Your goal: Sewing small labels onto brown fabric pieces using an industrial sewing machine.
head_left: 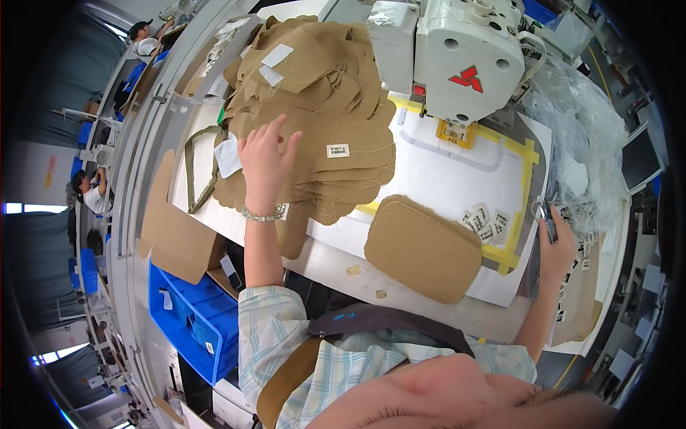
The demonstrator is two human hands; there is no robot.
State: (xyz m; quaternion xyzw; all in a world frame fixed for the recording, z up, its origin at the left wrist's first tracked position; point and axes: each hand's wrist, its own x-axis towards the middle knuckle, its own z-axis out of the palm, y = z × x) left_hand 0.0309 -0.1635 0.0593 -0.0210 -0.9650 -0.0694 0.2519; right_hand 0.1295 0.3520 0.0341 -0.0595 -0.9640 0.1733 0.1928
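My left hand (263,159) lies flat, fingers spread, on a tall pile of tan fabric pieces (314,107), several with small white labels sewn on. A bracelet sits on that wrist. My right hand (557,239) is at the right edge of the white work surface, fingers closed around small dark scissors or snips (549,218). A single tan rounded fabric piece (423,247) lies between my hands. Beside it sits a small cluster of white labels (486,223).
A white sewing machine (457,53) stands at the back with a yellow-taped outline (525,154) on the white template under it. Clear plastic wrap (582,136) is heaped at right. A blue bin (193,322) and cardboard (171,229) sit lower left. Other people work far left.
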